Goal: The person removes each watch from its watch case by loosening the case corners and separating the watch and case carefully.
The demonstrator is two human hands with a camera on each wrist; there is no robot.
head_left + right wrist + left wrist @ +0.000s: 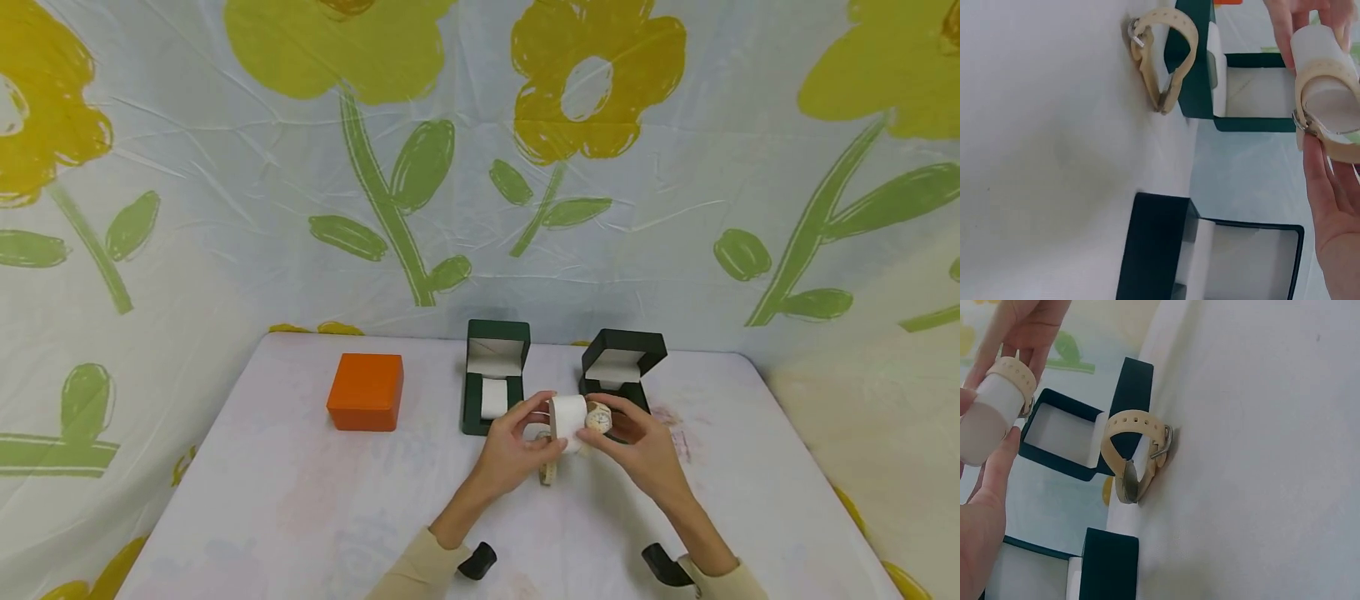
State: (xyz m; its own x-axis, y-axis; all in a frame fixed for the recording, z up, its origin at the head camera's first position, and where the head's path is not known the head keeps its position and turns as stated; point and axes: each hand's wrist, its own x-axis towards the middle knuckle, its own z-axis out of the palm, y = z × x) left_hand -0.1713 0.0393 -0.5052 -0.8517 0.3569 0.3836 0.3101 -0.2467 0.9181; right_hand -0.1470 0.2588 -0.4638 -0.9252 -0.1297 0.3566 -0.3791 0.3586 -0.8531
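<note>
Between both hands, raised over the table, is a white watch cushion (567, 417). My left hand (510, 450) pinches its left end between thumb and fingers. My right hand (637, 446) grips a cream-strapped watch (598, 418) at the cushion's right end. In the right wrist view the watch's buckled strap (1329, 67) loops around that end, with part of the band jutting past it. A second watch (1124, 425) with a cream strap, buckled into a loop, stands on the table below the hands. In the head view the left hand partly hides it.
Behind the hands stand two open dark green watch boxes: the left box (472, 404) has a white cushion (493, 398) inside, and the right box (651, 346) is partly hidden by my right hand. A closed orange box (366, 392) sits farther left on the white-covered table (315, 517).
</note>
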